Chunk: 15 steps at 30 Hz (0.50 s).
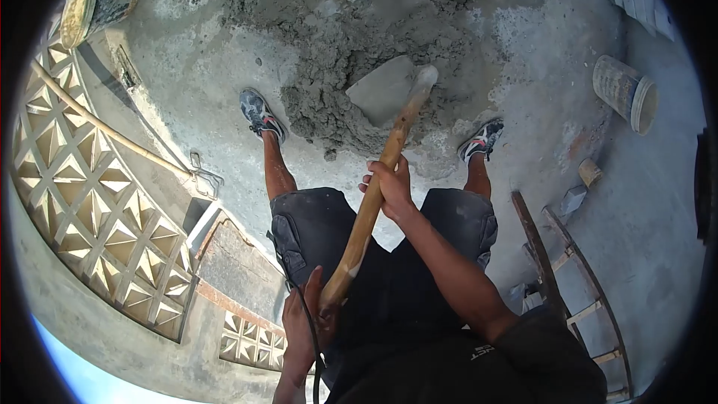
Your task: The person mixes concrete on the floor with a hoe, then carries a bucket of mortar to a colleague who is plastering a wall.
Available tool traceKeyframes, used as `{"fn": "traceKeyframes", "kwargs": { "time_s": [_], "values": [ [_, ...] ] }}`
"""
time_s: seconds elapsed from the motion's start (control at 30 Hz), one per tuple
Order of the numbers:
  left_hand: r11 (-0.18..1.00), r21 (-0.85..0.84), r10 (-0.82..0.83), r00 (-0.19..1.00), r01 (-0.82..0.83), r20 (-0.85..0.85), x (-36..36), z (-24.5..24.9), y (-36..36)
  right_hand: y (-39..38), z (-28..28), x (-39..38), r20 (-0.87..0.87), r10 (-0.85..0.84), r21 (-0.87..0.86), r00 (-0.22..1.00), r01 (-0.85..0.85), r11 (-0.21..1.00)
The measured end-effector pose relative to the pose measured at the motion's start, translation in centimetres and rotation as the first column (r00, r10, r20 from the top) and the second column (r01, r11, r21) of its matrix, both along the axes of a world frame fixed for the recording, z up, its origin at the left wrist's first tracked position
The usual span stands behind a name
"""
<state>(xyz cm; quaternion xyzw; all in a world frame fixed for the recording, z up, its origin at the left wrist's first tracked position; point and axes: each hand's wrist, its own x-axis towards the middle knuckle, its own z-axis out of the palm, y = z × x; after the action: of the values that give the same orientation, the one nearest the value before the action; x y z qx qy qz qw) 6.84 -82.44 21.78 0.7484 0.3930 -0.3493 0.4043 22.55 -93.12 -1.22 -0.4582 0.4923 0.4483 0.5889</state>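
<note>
we hold the wooden handle [360, 233] in both hands: our right hand [389, 189] is wrapped tight around its middle, and our left hand [308, 316] seems closed on the butt end, though shadow blurs the fingers. the hoe blade [383, 90] lies on the near edge of the mortar heap [351, 23], mid-floor, between our left shoe [262, 114] and right shoe [482, 139]. a hard pull could drag the blade onto a foot or splash mortar on our bare shins.

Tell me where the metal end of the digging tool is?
In the head view, upper middle: the hoe blade rests on the grey mortar pile, between the left shoe and right shoe.
</note>
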Motion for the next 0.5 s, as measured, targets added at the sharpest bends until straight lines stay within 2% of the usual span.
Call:
{"fn": "traceKeyframes", "kwargs": {
  "time_s": [0.03, 0.07, 0.1, 0.13, 0.17, 0.2, 0.3, 0.33, 0.37, 0.4, 0.47, 0.5],
  "values": [
    [0.998, -0.052, 0.054, 0.986, -0.046, 0.16, 3.0, 0.8, -0.9, -1.0, 0.0, 1.9, -0.066, 0.019, 0.09, 0.998, -0.013, 0.996],
    [0.987, -0.156, 0.079, 0.98, -0.051, 0.183, 3.9, 1.5, -1.2, -3.5, -2.7, 3.9, -0.046, 0.015, 0.25, 0.999, -0.003, 0.968],
    [0.957, -0.228, 0.229, 0.951, -0.181, 0.206, 4.2, 2.4, -1.6, -3.2, -0.2, 6.8, -0.011, 0.166, 0.203, 0.986, -0.161, 0.966],
    [0.814, -0.408, 0.518, 0.834, -0.413, 0.189, 4.5, 4.1, -1.7, -2.8, 2.8, 8.4, 0.065, 0.265, 0.152, 0.962, -0.272, 0.95],
    [0.704, -0.484, 0.665, 0.721, -0.52, 0.192, 3.9, 5.2, -2.1, -2.2, 6.0, 9.6, 0.146, 0.362, 0.093, 0.921, -0.377, 0.921],
    [0.586, -0.56, 0.787, 0.577, -0.587, 0.219, 3.5, 5.2, -2.0, -2.5, 7.3, 10.0, 0.164, 0.407, 0.175, 0.899, -0.432, 0.885],
    [0.62, -0.286, 0.763, 0.477, -0.731, 0.436, 2.8, 6.1, -0.3, -3.4, 8.1, 10.1, 0.187, 0.475, 0.342, 0.86, -0.51, 0.789],
    [0.589, -0.223, 0.724, 0.384, -0.777, 0.574, 2.5, 7.0, 1.1, -3.5, 9.0, 9.5, 0.175, 0.487, 0.372, 0.856, -0.515, 0.772],
    [0.501, -0.226, 0.706, 0.244, -0.835, 0.664, 2.5, 8.9, 2.9, -3.1, 11.1, 9.0, 0.175, 0.56, 0.31, 0.81, -0.585, 0.749],
    [0.485, -0.159, 0.61, 0.203, -0.86, 0.766, 2.0, 11.0, 4.6, -2.3, 13.4, 9.2, 0.184, 0.627, 0.245, 0.757, -0.654, 0.716],
    [0.356, -0.148, 0.44, 0.026, -0.923, 0.898, 0.8, 16.0, 7.1, -1.9, 17.6, 9.7, 0.23, 0.742, 0.061, 0.629, -0.771, 0.634],
    [0.374, -0.17, 0.374, -0.02, -0.912, 0.927, -0.5, 18.8, 8.0, -2.0, 19.4, 10.2, 0.267, 0.785, -0.048, 0.558, -0.806, 0.59]
  ]
}}
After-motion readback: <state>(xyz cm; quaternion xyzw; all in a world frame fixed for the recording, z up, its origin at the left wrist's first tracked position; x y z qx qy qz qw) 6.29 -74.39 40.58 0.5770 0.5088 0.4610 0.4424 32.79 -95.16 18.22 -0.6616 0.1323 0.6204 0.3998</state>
